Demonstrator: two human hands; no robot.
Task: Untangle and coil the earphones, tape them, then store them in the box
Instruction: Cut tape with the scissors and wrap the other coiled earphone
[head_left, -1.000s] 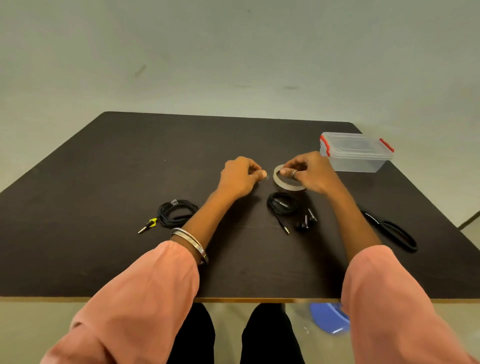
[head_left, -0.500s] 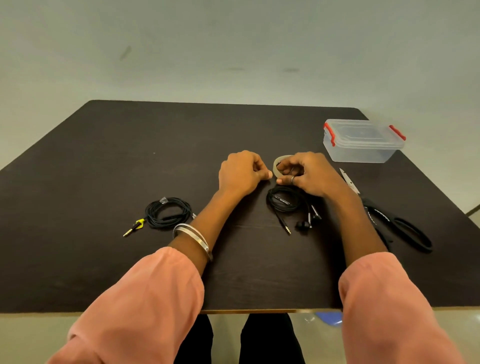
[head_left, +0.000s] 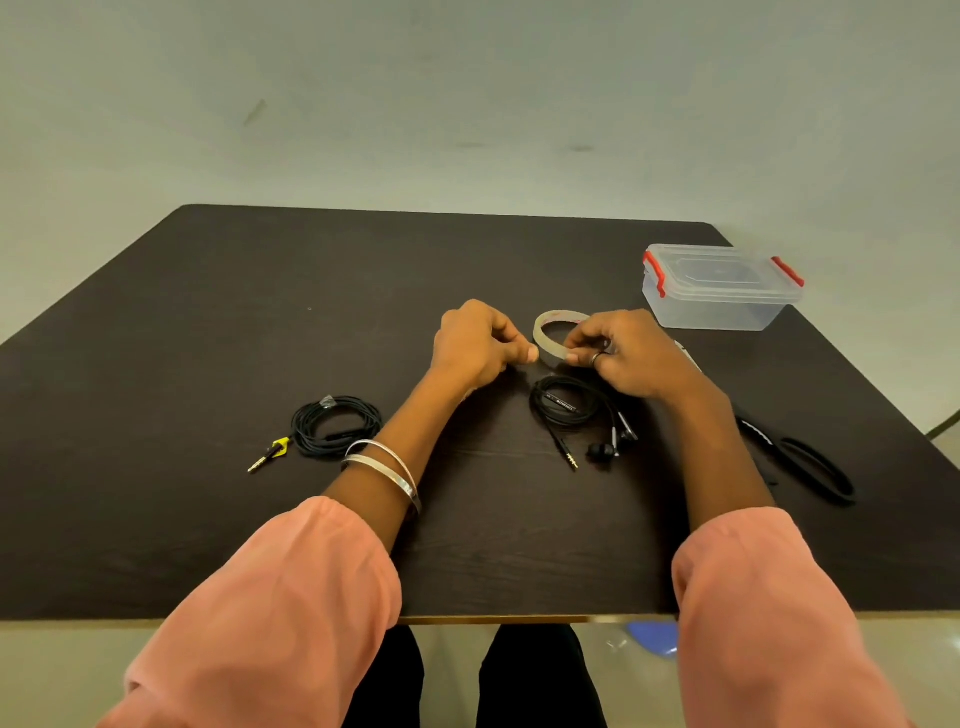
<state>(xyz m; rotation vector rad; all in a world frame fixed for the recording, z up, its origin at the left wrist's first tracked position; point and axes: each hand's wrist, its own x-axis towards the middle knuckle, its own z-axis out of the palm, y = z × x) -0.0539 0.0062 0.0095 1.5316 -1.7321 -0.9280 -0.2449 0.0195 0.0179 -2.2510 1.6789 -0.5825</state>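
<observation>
Both hands lifted tape roll (head_left: 551, 336) above earphones (head_left: 566, 405).

The bench (head_left: 208, 322) is dark wood-grain, matt and smooth. The box (head_left: 722, 306) is clear glossy plastic with 2 red plastic clasps, and the tape roll (head_left: 545, 340) looks translucent and shiny. The 2 bangles (head_left: 395, 467) are polished metal, the sleeves (head_left: 270, 613) soft matt pink cloth.

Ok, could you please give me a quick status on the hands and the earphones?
Right hand holds tape roll; left hand pinches its end. Coiled earphones untaped below. Box lidded.
</observation>
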